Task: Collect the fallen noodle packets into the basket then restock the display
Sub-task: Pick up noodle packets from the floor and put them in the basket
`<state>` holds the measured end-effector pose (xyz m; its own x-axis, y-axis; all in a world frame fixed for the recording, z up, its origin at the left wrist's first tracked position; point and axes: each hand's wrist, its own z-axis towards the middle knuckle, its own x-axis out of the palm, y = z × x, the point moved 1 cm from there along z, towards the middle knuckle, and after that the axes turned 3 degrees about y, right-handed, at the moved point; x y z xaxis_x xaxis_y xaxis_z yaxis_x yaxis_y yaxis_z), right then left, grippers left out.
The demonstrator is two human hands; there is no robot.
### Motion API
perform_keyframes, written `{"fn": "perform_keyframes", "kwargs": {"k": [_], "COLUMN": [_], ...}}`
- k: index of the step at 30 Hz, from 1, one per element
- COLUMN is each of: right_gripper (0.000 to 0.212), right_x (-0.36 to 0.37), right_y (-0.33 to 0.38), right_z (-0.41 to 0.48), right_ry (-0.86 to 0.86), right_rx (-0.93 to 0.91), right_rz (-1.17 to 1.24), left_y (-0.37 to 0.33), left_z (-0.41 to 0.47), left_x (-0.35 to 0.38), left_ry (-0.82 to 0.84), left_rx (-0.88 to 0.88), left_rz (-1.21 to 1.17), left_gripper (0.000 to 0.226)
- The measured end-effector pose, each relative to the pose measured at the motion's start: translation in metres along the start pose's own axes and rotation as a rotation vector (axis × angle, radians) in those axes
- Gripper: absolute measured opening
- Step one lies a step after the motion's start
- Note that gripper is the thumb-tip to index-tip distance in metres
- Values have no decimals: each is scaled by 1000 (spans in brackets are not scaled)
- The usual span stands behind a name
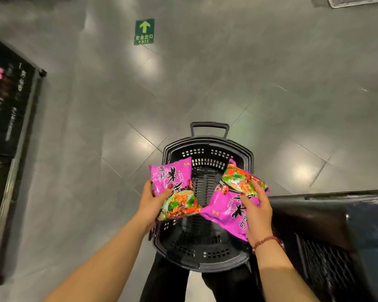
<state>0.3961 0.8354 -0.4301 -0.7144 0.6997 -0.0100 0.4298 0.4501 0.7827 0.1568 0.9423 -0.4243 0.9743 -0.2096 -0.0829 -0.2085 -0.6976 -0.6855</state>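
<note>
Both noodle packets are held right over the open basket (207, 143), so the drop is straight down and neither hand needs to reach sideways. The left hand (152, 200) grips the left noodle packet (172, 182) by its 9 o'clock edge, thumb curled over the printed face. That packet's long axis runs roughly 12 to 6 and it hangs over the basket's 9 o'clock rim. The right hand (258, 211) holds the right noodle packet (229, 205) from the 3 o'clock side, fingers curled across its front. This packet lies slanted, about 1 to 7, and sits further over the basket's middle, so it looks better placed to let go first. The two packets nearly meet at their lower corners above the basket's centre. The basket stands on the grey tiled floor (96, 149), long axis 12 to 6, with its pull handle (209, 125) at 12 and the person's legs at 6. No packet shows on the slatted bottom visible between the packets, though what lies beneath them is hidden. A second dark basket (327, 232) sits just beside it at 4 o'clock. A dark stand (9, 101), probably the display, lies well apart at 9 o'clock. A green exit sign (144, 31) marks the floor at 12.
</note>
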Motion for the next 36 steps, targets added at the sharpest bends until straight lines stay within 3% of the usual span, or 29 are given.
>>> {"fn": "perform_keyframes", "kwargs": {"k": [9,15,24,28,33,36], "right_gripper": [53,53,50,52,53,56], "right_x": [35,63,81,74,82,89], "right_y": [-69,-134,-228,-259,-297,-313], "right_z": [115,187,282,311,339,351], "right_ry": [45,140,47,36,96,108], "right_rx": [-92,-172,-182,-213,-222,-266], "right_rz": [-326,-502,-573,-592,-664,-798], "left_y": [53,121,199,228,248,259], "left_z": [138,221,324,360,399,412], "left_x": [42,51,82,90,89,89], "left_ry": [154,93,-106,-42,-37,-94], "left_rx": [21,-4,23,44,147,210], "left_rz": [107,94,204,202,456,564], "left_gripper": [68,64,63,61,46,64]}}
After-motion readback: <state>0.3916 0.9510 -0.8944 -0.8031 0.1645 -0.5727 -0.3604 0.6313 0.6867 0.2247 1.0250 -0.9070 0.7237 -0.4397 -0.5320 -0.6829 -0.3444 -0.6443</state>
